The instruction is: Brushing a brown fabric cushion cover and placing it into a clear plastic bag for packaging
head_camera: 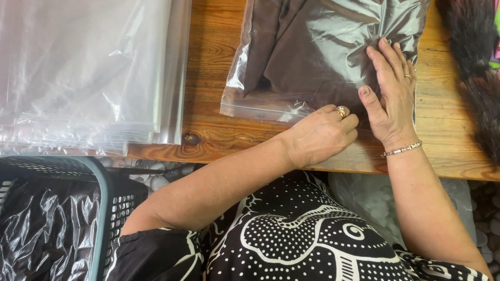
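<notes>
On the wooden table (pixel 214 67), right hand (pixel 392 95) presses flat on the bagged dark garment (pixel 319 33).

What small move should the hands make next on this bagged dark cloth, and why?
Probably slide the left hand along the near edge of the plastic bag to press it shut. That hand pinches the edge while the right hand lies flat on the dark cloth inside, and the bag looks puffed.

Black dress with white dotted swirl print, bare arms, gold ring on left grip (pixel 321 135), bracelet and ring on right grip (pixel 392 95)
</notes>
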